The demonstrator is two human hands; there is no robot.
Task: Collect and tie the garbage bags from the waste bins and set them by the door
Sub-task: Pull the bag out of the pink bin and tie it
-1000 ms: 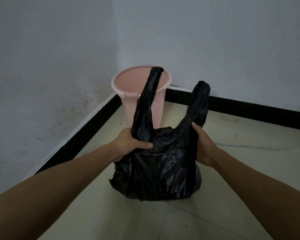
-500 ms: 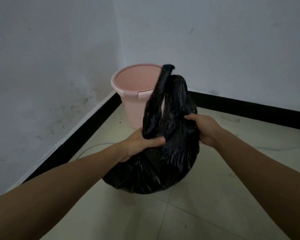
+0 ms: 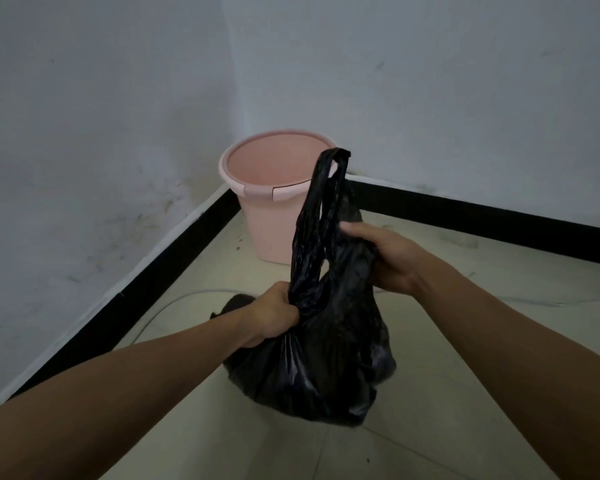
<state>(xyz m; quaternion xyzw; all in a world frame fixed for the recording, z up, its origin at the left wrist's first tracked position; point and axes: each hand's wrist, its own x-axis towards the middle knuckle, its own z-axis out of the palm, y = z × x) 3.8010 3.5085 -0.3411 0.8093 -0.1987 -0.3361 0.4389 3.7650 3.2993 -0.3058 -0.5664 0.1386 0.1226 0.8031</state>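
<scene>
Resting on the floor [image 3: 430, 427] near the pink bin [image 3: 274, 216], the black garbage bag [image 3: 319, 368] is held two-handed: left hand [image 3: 274, 317] clenched around its gathered neck, right hand [image 3: 385, 254] closed on a handle.

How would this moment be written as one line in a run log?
step: tying | left hand: grips black garbage bag neck | right hand: holds handle | pink bin: empty | knot: not yet

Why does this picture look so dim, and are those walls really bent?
Head view: the light is low and bluish, so the black plastic garbage bag shows only faint sheen; the wide-angle lens bows the black baseboard and stretches the forearms; the round pink plastic bin stays sharp.
</scene>
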